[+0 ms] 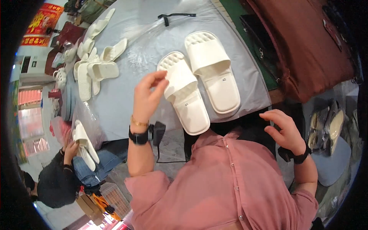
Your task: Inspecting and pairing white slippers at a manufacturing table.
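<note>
- The desk [126, 96] was the largest thing, covered in smooth grey sheeting, with a crinkled clear plastic film spread over its middle.
- A dark red, softly folded cloth [306, 50] lay heaped to the right of the desk.
- A pair of white slippers [199, 80] lay side by side on the desk just ahead of the person, toes pointing away; they looked like moulded foam, matte, with ribbed insoles and broad plain straps.
- By my judgement this pair was already matched and aligned, while the loose pile of slippers [94, 65] at the far left remained unsorted.
- The left hand [147, 94] was half closed, thumb and fingertips pinching the strap edge of the nearer slipper.
- The right hand [283, 128] hovered near the desk's edge, fingers loosely curled, holding nothing.
- Another person at lower left held one more white slipper [84, 143].
</note>
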`<state>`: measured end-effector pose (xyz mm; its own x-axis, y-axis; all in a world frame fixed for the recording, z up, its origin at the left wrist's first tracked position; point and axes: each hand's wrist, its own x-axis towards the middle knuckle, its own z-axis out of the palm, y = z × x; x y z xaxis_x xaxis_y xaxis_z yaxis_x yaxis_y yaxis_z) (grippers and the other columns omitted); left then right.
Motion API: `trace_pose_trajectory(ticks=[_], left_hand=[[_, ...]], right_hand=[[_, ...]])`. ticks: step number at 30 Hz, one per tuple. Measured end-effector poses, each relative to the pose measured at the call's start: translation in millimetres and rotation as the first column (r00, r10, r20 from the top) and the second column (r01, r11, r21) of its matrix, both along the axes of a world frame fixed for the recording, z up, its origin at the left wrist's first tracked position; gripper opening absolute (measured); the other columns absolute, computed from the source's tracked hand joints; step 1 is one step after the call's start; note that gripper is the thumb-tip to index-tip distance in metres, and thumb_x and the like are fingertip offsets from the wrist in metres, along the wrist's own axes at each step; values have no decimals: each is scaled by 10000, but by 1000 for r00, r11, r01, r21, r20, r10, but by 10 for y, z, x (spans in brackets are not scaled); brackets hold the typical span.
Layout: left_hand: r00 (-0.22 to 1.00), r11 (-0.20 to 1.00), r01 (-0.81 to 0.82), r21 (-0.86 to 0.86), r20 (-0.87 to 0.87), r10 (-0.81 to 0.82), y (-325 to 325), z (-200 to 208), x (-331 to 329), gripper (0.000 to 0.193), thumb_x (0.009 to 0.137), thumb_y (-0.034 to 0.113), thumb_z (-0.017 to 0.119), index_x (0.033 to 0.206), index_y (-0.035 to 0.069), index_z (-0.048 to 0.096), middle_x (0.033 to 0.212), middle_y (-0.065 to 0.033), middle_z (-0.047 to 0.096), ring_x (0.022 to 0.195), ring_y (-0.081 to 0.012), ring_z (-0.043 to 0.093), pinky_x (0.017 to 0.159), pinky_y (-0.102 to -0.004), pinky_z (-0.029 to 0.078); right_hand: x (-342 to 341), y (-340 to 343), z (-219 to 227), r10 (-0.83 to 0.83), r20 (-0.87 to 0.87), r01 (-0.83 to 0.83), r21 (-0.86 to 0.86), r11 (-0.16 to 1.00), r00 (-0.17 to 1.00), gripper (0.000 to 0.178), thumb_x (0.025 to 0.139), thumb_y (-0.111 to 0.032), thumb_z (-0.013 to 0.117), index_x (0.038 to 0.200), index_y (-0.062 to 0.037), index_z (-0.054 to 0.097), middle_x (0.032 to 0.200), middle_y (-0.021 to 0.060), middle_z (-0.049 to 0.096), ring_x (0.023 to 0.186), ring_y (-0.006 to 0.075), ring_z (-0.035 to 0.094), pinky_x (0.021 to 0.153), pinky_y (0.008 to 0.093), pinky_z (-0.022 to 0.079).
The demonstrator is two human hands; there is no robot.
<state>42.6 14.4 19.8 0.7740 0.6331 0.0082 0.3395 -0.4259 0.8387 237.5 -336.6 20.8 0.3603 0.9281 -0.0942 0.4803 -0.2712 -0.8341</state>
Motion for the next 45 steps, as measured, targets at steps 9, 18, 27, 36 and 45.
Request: trace_pose_trajectory(ticks=[9, 18, 27, 36, 45], left_hand=[[990, 787, -89, 610, -31, 136, 1007, -521, 157, 240, 761, 141, 679, 985, 55, 677, 953, -135, 632, 909, -302, 595, 821, -390, 477], [968, 664, 85, 743, -220, 123, 1223, -682, 603, 243, 770, 122, 663, 1011, 137, 693, 1075, -109, 620, 1022, -314, 559, 874, -414, 467], [932, 576, 206, 791, -338, 130, 1344, -751, 784, 116, 786, 156, 629, 885, 120, 677, 941, -66, 624, 950, -282, 568, 817, -411, 472], [941, 557, 212, 803, -323, 107, 1330, -705, 665, 85, 791, 160, 628, 819, 100, 680, 894, -87, 644, 898, -291, 609, 790, -429, 481], [910, 446, 320, 836, -403, 102, 1371, -737, 746, 104, 813, 144, 590, 800, 63, 655, 878, -119, 631, 876, -311, 596, 771, -403, 487]], right_hand=[[-138, 913, -112, 208, 183, -234, 132, 963, 961, 345, 797, -64, 649, 1135, -28, 591, 1092, 159, 583, 1006, 342, 569, 859, 392, 467], [-180, 1137, -472, 112, 169, -144, 195, 970, 979, 280, 800, -53, 633, 1078, -17, 616, 1121, 177, 553, 1030, 344, 550, 891, 367, 452], [-183, 1144, -594, 51, 70, -66, 223, 973, 996, 248, 770, -53, 651, 1013, -9, 636, 1079, 171, 544, 1008, 338, 546, 879, 368, 457], [-188, 1135, -609, 49, -20, -44, 212, 976, 999, 247, 768, -40, 651, 1014, -17, 636, 1092, 156, 534, 1047, 325, 524, 910, 362, 439], [-182, 1090, -656, 60, -12, -55, 254, 966, 998, 248, 769, -34, 647, 1015, -19, 635, 1107, 153, 529, 1056, 322, 523, 919, 361, 435]])
